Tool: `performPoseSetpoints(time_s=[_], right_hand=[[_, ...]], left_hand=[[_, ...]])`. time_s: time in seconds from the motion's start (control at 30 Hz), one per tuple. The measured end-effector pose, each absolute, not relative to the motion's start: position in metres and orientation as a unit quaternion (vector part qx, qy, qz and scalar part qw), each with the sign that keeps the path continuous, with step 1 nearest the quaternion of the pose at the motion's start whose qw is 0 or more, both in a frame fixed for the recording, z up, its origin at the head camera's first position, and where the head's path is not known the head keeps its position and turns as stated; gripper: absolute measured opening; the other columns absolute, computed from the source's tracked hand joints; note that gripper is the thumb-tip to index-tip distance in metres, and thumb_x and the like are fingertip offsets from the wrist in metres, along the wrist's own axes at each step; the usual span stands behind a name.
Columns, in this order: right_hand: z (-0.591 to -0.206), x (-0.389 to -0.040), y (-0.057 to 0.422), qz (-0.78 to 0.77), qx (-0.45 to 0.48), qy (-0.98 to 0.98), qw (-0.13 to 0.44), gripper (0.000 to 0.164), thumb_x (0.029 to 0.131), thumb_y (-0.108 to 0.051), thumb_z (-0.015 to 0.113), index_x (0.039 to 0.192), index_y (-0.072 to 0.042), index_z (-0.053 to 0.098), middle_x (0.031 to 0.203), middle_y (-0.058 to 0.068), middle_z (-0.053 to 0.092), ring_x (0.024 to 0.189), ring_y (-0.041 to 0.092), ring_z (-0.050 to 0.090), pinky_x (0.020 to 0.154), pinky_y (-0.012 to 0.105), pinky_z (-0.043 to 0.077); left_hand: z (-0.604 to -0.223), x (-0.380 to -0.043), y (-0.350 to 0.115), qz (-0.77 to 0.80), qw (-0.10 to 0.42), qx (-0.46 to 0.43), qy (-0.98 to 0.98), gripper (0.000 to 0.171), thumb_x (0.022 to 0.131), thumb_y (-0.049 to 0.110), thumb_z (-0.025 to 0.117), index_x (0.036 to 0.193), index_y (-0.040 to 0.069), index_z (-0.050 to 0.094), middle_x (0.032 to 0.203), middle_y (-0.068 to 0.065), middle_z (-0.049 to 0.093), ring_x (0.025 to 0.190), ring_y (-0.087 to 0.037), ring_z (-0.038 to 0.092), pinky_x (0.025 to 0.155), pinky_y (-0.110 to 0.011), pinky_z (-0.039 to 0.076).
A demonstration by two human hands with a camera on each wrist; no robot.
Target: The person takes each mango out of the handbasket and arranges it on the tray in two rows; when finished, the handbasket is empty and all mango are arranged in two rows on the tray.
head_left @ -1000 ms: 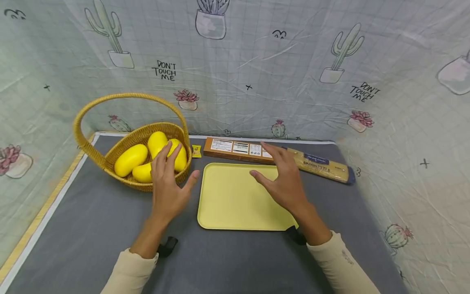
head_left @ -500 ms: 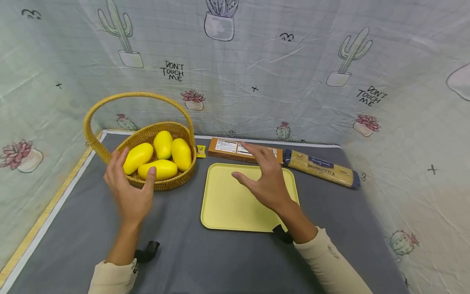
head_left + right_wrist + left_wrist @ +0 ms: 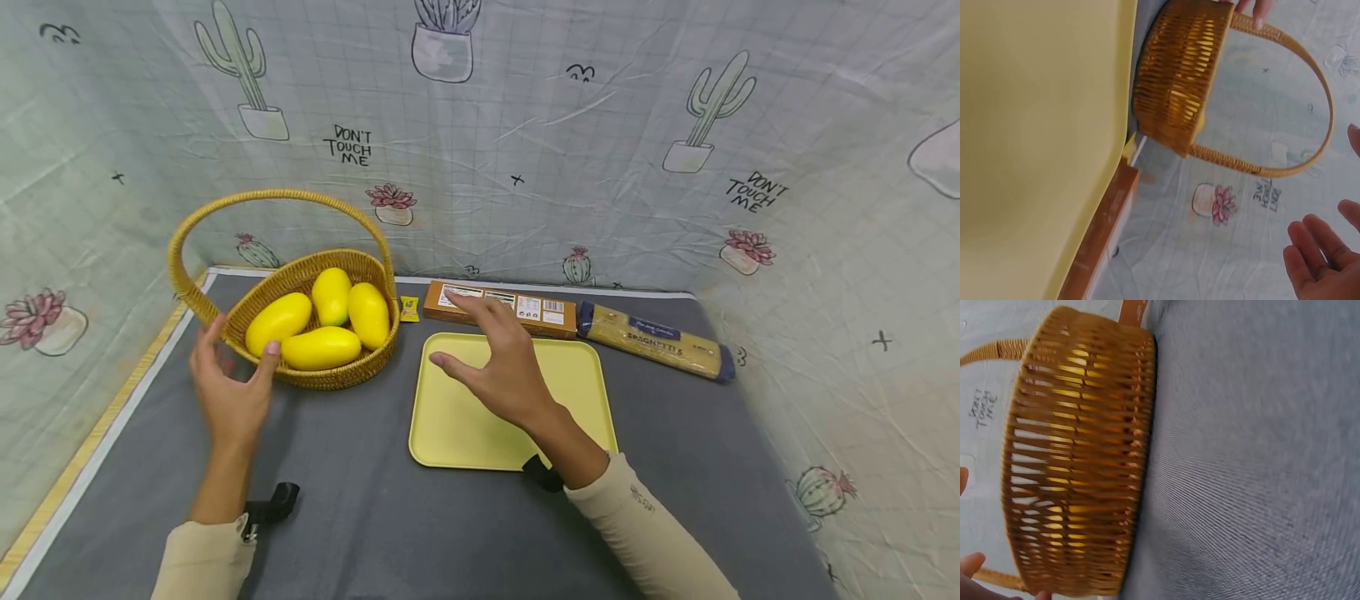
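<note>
Left hand (image 3: 228, 392) spread, nothing held, at basket (image 3: 341, 377) rim's 8 o'clock | right hand (image 3: 501, 367) spread over tray (image 3: 457, 425) | basket on desk (image 3: 375, 517), 9 o'clock of tray | risk: one-sided push could tip it, spilling mangoes (image 3: 321, 347)

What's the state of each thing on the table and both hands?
basket: upright, holds four yellow fruits
tray: flat, bare
brown box: lying flat, closed
spaghetti pack: lying flat, sealed
left hand: open, at basket's wall
right hand: open, above tray
</note>
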State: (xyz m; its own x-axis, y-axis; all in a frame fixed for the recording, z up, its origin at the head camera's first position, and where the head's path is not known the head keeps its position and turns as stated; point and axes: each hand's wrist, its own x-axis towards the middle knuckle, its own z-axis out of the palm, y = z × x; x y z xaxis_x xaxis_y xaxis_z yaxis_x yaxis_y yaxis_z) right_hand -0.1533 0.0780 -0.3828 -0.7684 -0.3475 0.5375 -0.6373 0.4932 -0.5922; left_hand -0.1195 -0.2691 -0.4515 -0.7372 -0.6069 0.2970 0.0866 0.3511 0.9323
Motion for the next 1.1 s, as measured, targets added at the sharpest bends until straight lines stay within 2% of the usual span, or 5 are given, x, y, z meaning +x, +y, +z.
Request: performPoseSetpoints(time_s=[0.23,0.47,0.8,0.93,1.1], right_hand=[[-0.385,-0.155,0.058,0.425,0.309,-0.837,0.155,0.074,0.090,-0.036,0.087,0.156,-0.026,0.055,0.142,0.000,0.063,0.131,0.018,0.059,0.110,0.044,0.051],[-0.389,-0.162,0.034,0.434,0.328,-0.831,0.111,0.073,0.092,-0.039,0.085,0.156,-0.028,0.053,0.144,-0.003,0.063,0.131,0.018,0.059,0.111,0.044,0.050],[-0.398,-0.181,0.000,0.436,0.356,-0.825,0.046,0.070,0.095,-0.040,0.080,0.157,-0.025,0.052,0.153,-0.002,0.060,0.138,0.018,0.057,0.114,0.039,0.049],[-0.403,-0.188,-0.014,0.431,0.357,-0.828,0.018,0.069,0.095,-0.039,0.081,0.157,-0.024,0.053,0.150,0.000,0.062,0.131,0.022,0.060,0.106,0.033,0.052],[-0.405,-0.195,-0.030,0.423,0.362,-0.831,-0.010,0.065,0.096,-0.037,0.081,0.154,-0.023,0.056,0.149,0.000,0.062,0.127,0.025,0.063,0.101,0.028,0.052]], left_hand=[[-0.461,-0.127,-0.278,-0.582,0.261,0.189,-0.746,0.078,0.099,0.021,0.074,0.166,0.024,0.035,0.174,0.002,0.031,0.161,-0.031,0.029,0.130,-0.054,0.029],[-0.467,-0.126,-0.283,-0.584,0.223,0.203,-0.754,0.078,0.102,0.020,0.069,0.169,0.026,0.030,0.177,0.004,0.026,0.164,-0.024,0.025,0.131,-0.054,0.029],[-0.476,-0.123,-0.285,-0.597,0.214,0.227,-0.739,0.070,0.103,0.029,0.070,0.165,0.033,0.038,0.174,0.007,0.031,0.161,-0.019,0.028,0.132,-0.048,0.028],[-0.479,-0.123,-0.282,-0.600,0.222,0.227,-0.734,0.068,0.103,0.029,0.069,0.164,0.034,0.038,0.175,0.004,0.031,0.162,-0.020,0.027,0.135,-0.041,0.019],[-0.480,-0.124,-0.280,-0.607,0.227,0.223,-0.728,0.068,0.104,0.028,0.067,0.164,0.035,0.037,0.175,0.002,0.030,0.162,-0.021,0.026,0.135,-0.043,0.019]])
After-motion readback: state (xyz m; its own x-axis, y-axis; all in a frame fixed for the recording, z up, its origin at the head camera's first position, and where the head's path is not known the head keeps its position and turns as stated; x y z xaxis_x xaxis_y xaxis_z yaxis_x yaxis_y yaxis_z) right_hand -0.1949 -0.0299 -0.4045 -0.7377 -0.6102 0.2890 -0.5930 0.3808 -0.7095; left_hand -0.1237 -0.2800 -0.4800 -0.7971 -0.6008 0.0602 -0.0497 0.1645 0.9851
